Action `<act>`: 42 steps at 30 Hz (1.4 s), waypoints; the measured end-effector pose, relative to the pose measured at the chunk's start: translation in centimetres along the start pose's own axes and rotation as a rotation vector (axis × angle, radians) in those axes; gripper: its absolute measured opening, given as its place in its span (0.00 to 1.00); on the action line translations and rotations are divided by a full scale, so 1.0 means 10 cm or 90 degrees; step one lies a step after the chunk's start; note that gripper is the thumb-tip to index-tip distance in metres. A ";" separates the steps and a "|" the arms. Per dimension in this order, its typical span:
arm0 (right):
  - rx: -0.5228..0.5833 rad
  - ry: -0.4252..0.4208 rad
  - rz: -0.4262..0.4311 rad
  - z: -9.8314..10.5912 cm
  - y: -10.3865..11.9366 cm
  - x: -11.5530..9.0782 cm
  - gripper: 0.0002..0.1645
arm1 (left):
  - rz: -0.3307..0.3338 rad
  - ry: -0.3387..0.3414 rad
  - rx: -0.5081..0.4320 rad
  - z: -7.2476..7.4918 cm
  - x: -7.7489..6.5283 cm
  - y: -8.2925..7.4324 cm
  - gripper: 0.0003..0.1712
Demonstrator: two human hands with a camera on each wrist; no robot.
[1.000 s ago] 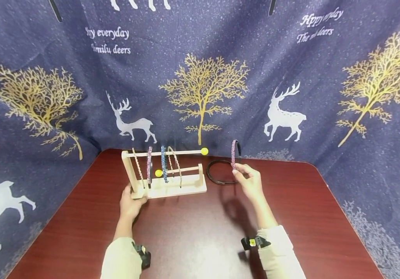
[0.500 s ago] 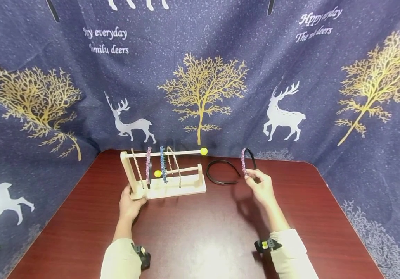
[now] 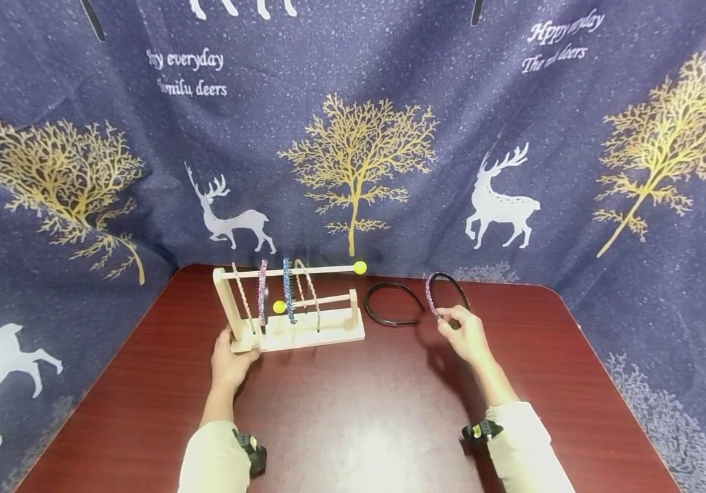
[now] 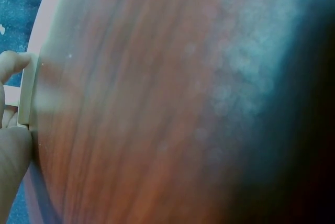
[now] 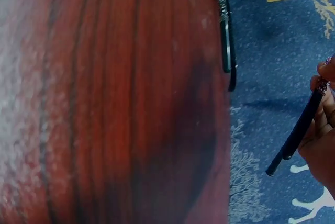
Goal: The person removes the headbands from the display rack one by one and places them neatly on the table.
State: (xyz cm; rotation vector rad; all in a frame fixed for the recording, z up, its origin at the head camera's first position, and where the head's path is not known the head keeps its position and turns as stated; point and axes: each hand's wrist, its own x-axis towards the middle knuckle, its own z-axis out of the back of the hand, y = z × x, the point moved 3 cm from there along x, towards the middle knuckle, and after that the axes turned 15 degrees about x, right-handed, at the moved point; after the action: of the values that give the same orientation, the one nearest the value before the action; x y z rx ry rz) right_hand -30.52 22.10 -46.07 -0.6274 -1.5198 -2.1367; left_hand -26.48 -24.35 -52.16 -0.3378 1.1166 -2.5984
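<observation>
My right hand [image 3: 465, 335] pinches a pink-glitter headband [image 3: 431, 297] with a black inner side, held tilted near the table's back edge. In the right wrist view, the dark ends of this headband [image 5: 301, 130] point down from the fingers. My left hand [image 3: 229, 363] grips the left end of the base of a wooden headband rack [image 3: 334, 329]; the left wrist view shows fingers and thumb around the base's edge [image 4: 28, 90]. On the rack's upper bar hang a twisted beige headband [image 3: 242, 297], a pink-glitter one [image 3: 262, 293], a blue one [image 3: 288, 290] and another twisted beige one [image 3: 312, 294].
A black headband [image 3: 383, 320] lies on the red-brown table [image 3: 328, 411], between the rack and my right hand. Yellow balls cap the upper bar [image 3: 360, 268] and the lower bar [image 3: 279, 307]. A blue cloth [image 3: 389, 205] printed with deer and trees hangs behind.
My right hand has moved right with the pink headband, away from the rack, and lowered it toward the table while tilting it. The left hand stays on the rack base.
</observation>
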 end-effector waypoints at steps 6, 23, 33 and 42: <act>-0.055 0.004 -0.002 0.05 -0.15 -0.03 0.13 | 0.009 0.004 -0.005 -0.01 0.00 0.02 0.48; -0.076 0.050 -0.158 0.06 -0.47 0.00 0.13 | -0.007 -0.010 0.002 -0.01 0.01 0.01 0.47; -0.026 0.078 -0.287 0.04 -0.63 0.07 0.12 | 0.000 -0.009 0.010 0.00 0.00 0.01 0.46; -0.005 0.083 -0.332 0.02 -0.69 0.10 0.10 | 0.000 -0.013 -0.005 0.00 -0.01 0.00 0.47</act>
State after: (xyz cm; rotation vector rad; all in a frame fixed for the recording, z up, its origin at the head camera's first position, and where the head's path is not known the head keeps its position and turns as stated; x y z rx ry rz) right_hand -35.35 24.28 -50.58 -0.0860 -1.7399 -2.4962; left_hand -26.40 -24.28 -52.17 -0.3654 1.1190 -2.5853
